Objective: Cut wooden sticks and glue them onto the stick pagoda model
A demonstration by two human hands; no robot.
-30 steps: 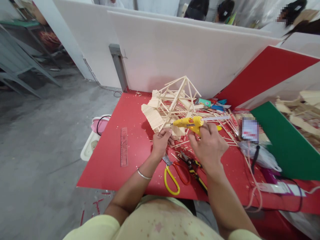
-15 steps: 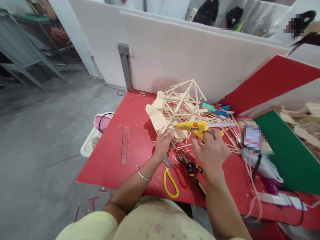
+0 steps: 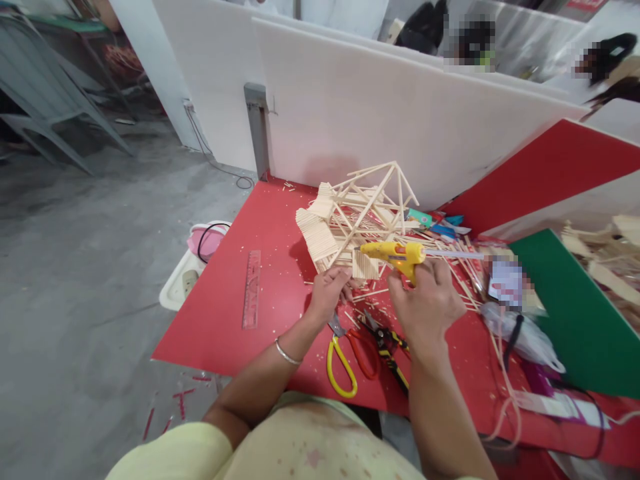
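Note:
My right hand (image 3: 427, 297) is wrapped round the handle of a yellow hot glue gun (image 3: 395, 252), with a clear glue stick (image 3: 455, 255) poking out of its back. Its nozzle points left, close to the lower part of a model built of thin wooden sticks (image 3: 320, 230). This model has slatted panels on the left and an open frame of crossed sticks above. At its near edge, my left hand (image 3: 333, 287) grips the model with fingers pinched together; the fingertips are partly hidden. Scissors (image 3: 343, 360) with one yellow and one red handle lie just below my left hand.
Black-and-yellow pliers (image 3: 387, 347) lie beside the scissors on the red table (image 3: 215, 320). A clear ruler (image 3: 251, 290) is at left. Loose sticks and a plastic bag (image 3: 525, 333) lie at right, near a green board (image 3: 575, 313). A white partition (image 3: 400, 113) stands behind.
The glue gun's nozzle has drawn slightly right, away from the spot on the model. My left hand keeps its hold at the near edge. The whole view has shifted a little.

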